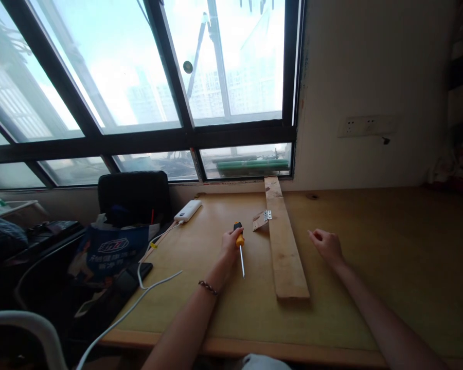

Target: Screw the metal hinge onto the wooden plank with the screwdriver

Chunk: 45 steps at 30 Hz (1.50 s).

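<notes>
My left hand (230,243) is wrapped round the yellow and black handle of a screwdriver (239,239), its metal shaft pointing back towards me above the table. To the right of it lies a long wooden board (286,252), running from the window sill side towards me. A metal hinge (268,215) sits at the board's left edge, and a small flat piece (260,221) sticks out to the left from it. My right hand (327,246) is closed to the right of the board, apart from it, thumb and forefinger together; anything between them is too small to make out.
A white power bank (188,210) with a white cable (160,282) lies along the left side of the wooden table (389,267). Beyond that edge stand a black chair (134,195) and a blue bag (108,252). A window and a wall socket (369,126) are behind.
</notes>
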{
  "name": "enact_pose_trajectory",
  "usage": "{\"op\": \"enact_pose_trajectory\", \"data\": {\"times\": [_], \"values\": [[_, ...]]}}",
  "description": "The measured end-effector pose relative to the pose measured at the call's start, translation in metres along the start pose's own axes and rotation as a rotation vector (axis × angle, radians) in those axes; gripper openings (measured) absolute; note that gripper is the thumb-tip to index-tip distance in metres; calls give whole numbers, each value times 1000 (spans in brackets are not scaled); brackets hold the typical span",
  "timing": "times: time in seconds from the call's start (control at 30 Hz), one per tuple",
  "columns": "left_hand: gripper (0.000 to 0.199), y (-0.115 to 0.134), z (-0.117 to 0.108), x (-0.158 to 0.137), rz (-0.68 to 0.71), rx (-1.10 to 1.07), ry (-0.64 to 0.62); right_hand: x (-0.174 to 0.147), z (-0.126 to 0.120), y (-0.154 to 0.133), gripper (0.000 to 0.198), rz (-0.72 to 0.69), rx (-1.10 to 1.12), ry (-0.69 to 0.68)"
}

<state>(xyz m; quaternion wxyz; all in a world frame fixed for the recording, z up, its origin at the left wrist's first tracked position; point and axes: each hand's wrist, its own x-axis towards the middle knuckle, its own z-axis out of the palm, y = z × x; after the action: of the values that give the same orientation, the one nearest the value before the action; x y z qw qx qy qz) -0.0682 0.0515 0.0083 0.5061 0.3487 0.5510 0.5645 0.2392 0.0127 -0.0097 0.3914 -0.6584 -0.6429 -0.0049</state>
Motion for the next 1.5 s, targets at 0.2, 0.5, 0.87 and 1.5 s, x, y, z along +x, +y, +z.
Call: {"op": "enact_pose_trajectory", "data": {"times": [0.2, 0.5, 0.87, 1.5], "values": [[29, 4, 0, -6, -94, -87, -13, 0, 6, 7, 39, 69, -76, -50], [29, -6, -1, 0, -193, -231, -179, 10, 1, 32, 18, 214, -108, -84], [25, -1, 2, -7, -109, -149, -125, 18, 1, 81, 20, 378, -163, 75], [37, 8, -14, -5, 304, 997, -42, 17, 2, 89, 4, 381, -32, 12]]}}
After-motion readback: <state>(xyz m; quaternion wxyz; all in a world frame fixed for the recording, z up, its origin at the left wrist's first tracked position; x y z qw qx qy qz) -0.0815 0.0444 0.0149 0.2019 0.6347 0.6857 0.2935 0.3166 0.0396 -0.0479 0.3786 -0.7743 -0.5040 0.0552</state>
